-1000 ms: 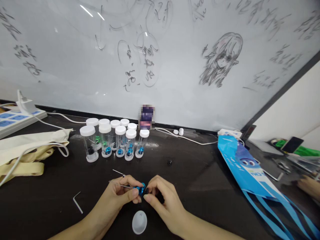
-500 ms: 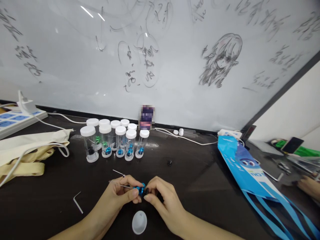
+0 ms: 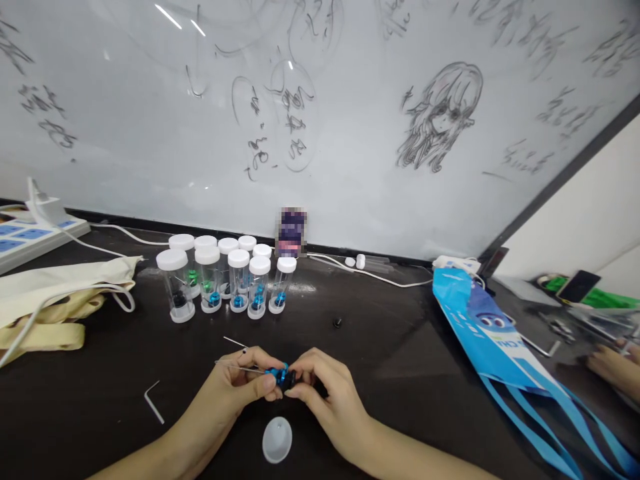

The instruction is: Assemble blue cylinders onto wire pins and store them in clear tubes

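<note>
Two hands' fingers [image 3: 268, 383] pinched closed around one small blue-and-black part [image 3: 283, 377].

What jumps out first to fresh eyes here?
Probably the drawing of a long-haired figure on the whiteboard, right of centre. Next, the cluster of white-capped clear tubes below it to the left, then the blue-and-black part between the left hand and right hand.
</note>
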`<action>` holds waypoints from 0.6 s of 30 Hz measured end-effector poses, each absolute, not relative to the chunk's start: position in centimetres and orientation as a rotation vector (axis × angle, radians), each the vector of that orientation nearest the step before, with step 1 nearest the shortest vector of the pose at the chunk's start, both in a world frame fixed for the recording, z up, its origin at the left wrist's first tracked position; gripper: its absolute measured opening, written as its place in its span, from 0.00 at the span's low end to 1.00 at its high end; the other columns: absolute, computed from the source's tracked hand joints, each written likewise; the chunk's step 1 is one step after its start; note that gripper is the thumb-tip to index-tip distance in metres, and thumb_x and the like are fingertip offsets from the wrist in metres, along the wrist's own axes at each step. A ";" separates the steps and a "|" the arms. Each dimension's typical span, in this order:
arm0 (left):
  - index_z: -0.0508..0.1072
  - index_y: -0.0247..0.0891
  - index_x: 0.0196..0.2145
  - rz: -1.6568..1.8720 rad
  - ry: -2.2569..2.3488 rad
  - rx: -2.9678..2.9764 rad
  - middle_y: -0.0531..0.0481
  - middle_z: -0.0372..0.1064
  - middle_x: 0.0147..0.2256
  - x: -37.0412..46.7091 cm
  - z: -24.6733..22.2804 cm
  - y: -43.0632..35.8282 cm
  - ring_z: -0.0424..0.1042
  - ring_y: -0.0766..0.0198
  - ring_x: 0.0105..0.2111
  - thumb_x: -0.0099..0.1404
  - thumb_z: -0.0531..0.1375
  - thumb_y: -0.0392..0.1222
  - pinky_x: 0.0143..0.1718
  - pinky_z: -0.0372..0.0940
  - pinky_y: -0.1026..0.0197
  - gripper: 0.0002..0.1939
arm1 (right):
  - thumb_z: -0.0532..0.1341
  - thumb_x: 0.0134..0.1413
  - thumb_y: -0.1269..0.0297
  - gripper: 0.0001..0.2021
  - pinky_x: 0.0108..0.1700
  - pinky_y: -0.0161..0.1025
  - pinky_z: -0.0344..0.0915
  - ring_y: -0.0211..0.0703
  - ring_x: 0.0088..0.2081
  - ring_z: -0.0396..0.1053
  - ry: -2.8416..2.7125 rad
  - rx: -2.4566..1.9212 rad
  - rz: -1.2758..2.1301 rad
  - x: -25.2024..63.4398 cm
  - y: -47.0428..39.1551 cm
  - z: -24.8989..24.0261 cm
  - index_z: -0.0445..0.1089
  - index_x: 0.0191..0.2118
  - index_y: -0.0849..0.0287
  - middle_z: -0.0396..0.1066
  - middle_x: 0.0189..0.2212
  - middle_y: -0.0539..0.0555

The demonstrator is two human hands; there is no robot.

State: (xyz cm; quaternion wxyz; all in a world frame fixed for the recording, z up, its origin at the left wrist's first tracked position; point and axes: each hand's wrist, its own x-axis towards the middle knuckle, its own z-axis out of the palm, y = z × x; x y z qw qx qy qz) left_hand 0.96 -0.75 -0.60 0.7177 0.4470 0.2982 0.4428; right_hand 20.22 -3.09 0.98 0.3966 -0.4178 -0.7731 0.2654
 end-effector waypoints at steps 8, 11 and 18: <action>0.80 0.38 0.31 0.966 0.639 0.957 0.53 0.75 0.24 1.1 -0.7 -0.8 0.71 0.67 0.26 0.52 0.71 0.39 0.31 0.63 0.67 0.07 | 0.60 0.63 0.66 0.07 0.35 0.34 0.59 0.38 0.30 0.64 -2.012 -1.071 0.660 20.3 -3.2 1.1 0.68 0.32 0.59 0.65 0.28 0.48; 0.80 0.38 0.31 0.952 0.627 0.968 0.53 0.76 0.24 1.1 -0.8 -0.9 0.72 0.67 0.26 0.53 0.71 0.39 0.31 0.64 0.67 0.07 | 0.57 0.66 0.63 0.10 0.36 0.35 0.59 0.38 0.31 0.65 -2.041 -1.078 0.653 20.3 -3.3 1.3 0.66 0.31 0.59 0.66 0.28 0.49; 0.80 0.38 0.30 0.923 0.658 0.968 0.53 0.77 0.24 1.0 -0.7 -0.9 0.74 0.66 0.26 0.50 0.73 0.38 0.32 0.67 0.66 0.09 | 0.44 0.70 0.50 0.23 0.33 0.36 0.57 0.39 0.28 0.62 -2.121 -1.052 0.609 20.4 -3.2 1.4 0.62 0.28 0.58 0.63 0.26 0.50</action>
